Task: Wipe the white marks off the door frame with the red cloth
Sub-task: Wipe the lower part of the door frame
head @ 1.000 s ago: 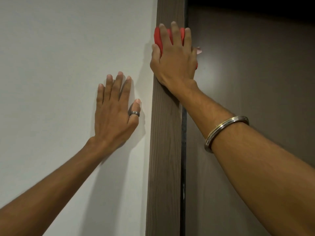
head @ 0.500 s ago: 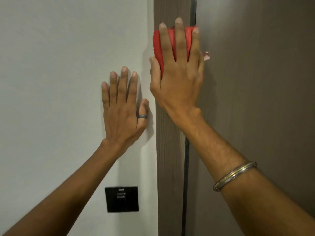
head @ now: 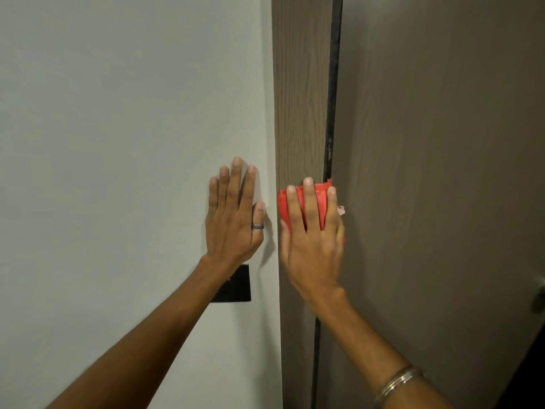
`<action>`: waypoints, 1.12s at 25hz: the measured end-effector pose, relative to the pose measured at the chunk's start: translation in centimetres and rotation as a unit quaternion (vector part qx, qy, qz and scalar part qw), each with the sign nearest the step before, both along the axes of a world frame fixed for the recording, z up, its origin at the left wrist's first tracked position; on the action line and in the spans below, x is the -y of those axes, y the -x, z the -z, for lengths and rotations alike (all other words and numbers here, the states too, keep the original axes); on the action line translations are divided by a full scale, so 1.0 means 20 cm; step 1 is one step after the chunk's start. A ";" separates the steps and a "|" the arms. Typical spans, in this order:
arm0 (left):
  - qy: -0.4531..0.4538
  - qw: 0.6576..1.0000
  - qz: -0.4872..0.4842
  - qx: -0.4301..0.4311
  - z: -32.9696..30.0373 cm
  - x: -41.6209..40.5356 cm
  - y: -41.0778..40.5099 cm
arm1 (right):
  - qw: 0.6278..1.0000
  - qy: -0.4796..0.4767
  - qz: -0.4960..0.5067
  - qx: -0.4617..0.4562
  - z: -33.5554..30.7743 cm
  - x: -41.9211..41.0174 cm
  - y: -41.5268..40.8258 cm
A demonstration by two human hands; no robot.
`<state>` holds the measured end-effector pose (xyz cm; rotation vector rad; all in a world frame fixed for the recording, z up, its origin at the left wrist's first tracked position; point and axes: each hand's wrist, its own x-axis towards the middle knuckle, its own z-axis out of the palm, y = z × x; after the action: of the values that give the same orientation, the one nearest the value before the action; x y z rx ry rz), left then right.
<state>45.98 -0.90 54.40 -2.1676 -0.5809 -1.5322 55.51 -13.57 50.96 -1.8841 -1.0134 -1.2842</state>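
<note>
A brown wood-grain door frame (head: 300,84) runs top to bottom in the middle of the view. My right hand (head: 312,240) lies flat on it, fingers spread, pressing the folded red cloth (head: 321,199) against the wood. The cloth shows between and above my fingers and reaches the dark gap beside the door. My left hand (head: 233,214) rests flat with fingers apart on the white wall (head: 118,143), just left of the frame, holding nothing. No white marks show on the visible stretch of frame.
A brown door (head: 442,172) fills the right side, closed against the frame, with a metal handle (head: 539,296) at the right edge. A black switch plate (head: 236,286) sits on the wall, partly hidden behind my left wrist.
My right hand has slid the red cloth down the frame. My left hand has stayed flat on the wall beside it. The view has shifted downward, bringing the switch plate and door handle in.
</note>
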 end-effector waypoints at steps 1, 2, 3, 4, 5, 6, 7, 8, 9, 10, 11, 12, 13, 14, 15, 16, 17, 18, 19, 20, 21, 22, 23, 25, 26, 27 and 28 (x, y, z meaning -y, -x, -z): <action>0.009 1.000 0.006 -0.006 0.04 0.02 0.02 | 1.000 0.024 -0.003 -0.002 0.06 0.02 -0.01; 0.024 1.000 0.011 -0.011 0.09 0.06 0.04 | 0.999 0.049 -0.009 -0.007 0.12 0.05 -0.01; 0.040 0.999 0.017 -0.014 0.15 0.09 0.06 | 0.998 0.068 -0.013 -0.006 0.18 0.08 0.00; 0.058 0.998 0.023 -0.018 0.20 0.13 0.08 | 0.996 0.087 -0.020 -0.007 0.24 0.11 0.01; 0.077 0.996 0.027 -0.024 0.27 0.18 0.10 | 0.993 0.107 -0.037 -0.025 0.32 0.15 0.03; 0.095 0.994 0.032 -0.032 0.34 0.24 0.12 | 0.989 0.118 -0.068 -0.058 0.41 0.19 0.05; 0.120 0.991 0.042 -0.039 0.43 0.28 0.15 | 0.980 0.115 -0.115 -0.112 0.51 0.24 0.09; 0.155 0.985 0.064 -0.041 0.54 0.34 0.19 | 0.957 0.087 -0.181 -0.208 0.60 0.29 0.14; 0.196 0.975 0.095 -0.037 0.64 0.40 0.23 | 0.906 0.038 -0.250 -0.338 0.68 0.33 0.18; 0.250 0.959 0.128 -0.034 0.75 0.46 0.28 | 0.816 -0.033 -0.310 -0.487 0.75 0.39 0.23; 0.317 0.935 0.157 -0.031 0.86 0.52 0.34 | 0.687 -0.115 -0.351 -0.626 0.81 0.44 0.29; 0.401 0.897 0.185 -0.024 0.95 0.58 0.40 | 0.536 -0.196 -0.383 -0.726 0.84 0.49 0.33; 0.498 0.842 0.210 -0.014 1.05 0.64 0.47 | 0.395 -0.258 -0.404 -0.783 0.90 0.52 0.37; 0.596 0.771 0.225 -0.004 1.12 0.70 0.52 | 0.299 -0.296 -0.411 -0.809 0.94 0.54 0.41; 0.692 0.684 0.232 0.003 1.18 0.75 0.55 | 0.245 -0.316 -0.400 -0.825 0.99 0.55 0.46; 0.779 0.583 0.230 0.026 1.24 0.79 0.58 | 0.214 -0.331 -0.383 -0.836 1.04 0.55 0.53; 0.839 0.494 0.220 0.058 1.30 0.81 0.61 | 0.192 -0.337 -0.362 -0.848 1.09 0.55 0.60; 0.878 0.421 0.208 0.095 1.36 0.82 0.65 | 0.177 -0.332 -0.342 -0.861 1.15 0.54 0.67; 0.899 0.368 0.201 0.130 1.40 0.83 0.68 | 0.178 -0.320 -0.323 -0.873 1.20 0.54 0.74; 0.910 0.335 0.189 0.156 1.45 0.83 0.72 | 0.185 -0.296 -0.310 -0.884 1.25 0.52 0.81; 0.917 0.317 0.173 0.170 1.50 0.82 0.77 | 0.196 -0.265 -0.303 -0.894 1.31 0.50 0.88; 0.921 0.311 0.157 0.173 1.54 0.80 0.83 | 0.215 -0.227 -0.298 -0.902 1.36 0.49 0.92; 0.925 0.303 0.145 0.175 1.58 0.79 0.91 | 0.246 -0.180 -0.287 -0.908 1.41 0.48 0.97; 0.926 0.301 0.123 0.194 1.68 0.73 1.05 | 0.323 -0.065 -0.256 -0.909 1.53 0.43 1.05; 0.924 0.307 0.105 0.204 1.74 0.69 1.14 | 0.351 -0.007 -0.236 -0.906 1.60 0.39 1.11; 0.923 0.314 0.089 0.205 1.81 0.66 1.22 | 0.375 0.041 -0.216 -0.901 1.67 0.37 1.15; 0.924 0.318 0.075 0.198 1.87 0.64 1.30 | 0.382 0.077 -0.196 -0.900 1.74 0.35 1.20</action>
<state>19.92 -13.67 17.00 -2.4768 -3.9648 -1.0800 31.45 -20.62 16.16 -1.5937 -0.0941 1.3252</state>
